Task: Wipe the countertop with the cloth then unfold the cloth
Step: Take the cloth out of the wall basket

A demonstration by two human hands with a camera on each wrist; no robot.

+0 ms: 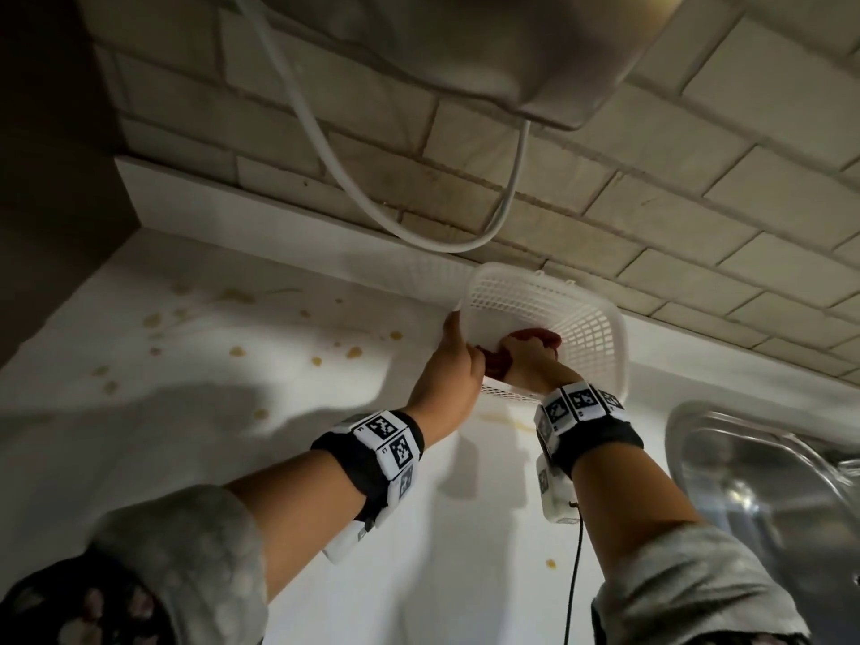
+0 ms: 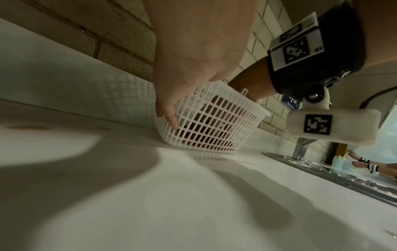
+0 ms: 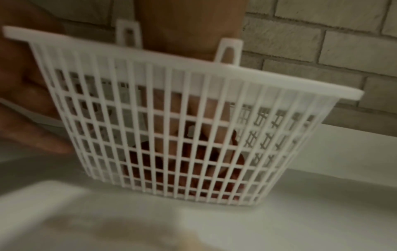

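Note:
A dark red cloth (image 1: 540, 336) lies bunched inside a white mesh basket (image 1: 581, 318) that stands on the white countertop (image 1: 232, 435) against the tiled wall. My right hand (image 1: 526, 350) reaches down into the basket and grips the cloth. In the right wrist view its fingers (image 3: 193, 118) show through the mesh above the cloth (image 3: 182, 163). My left hand (image 1: 458, 339) holds the basket's left side, thumb at the rim, fingers (image 2: 169, 117) along the outer wall. The basket (image 3: 214, 81) looks slightly tilted.
Several yellowish stains (image 1: 237, 351) dot the countertop left of the basket. A steel sink (image 1: 768, 481) lies to the right, with a faucet (image 2: 300, 149) behind it. A white cable (image 1: 325, 146) hangs from an appliance (image 1: 512, 48) on the wall above.

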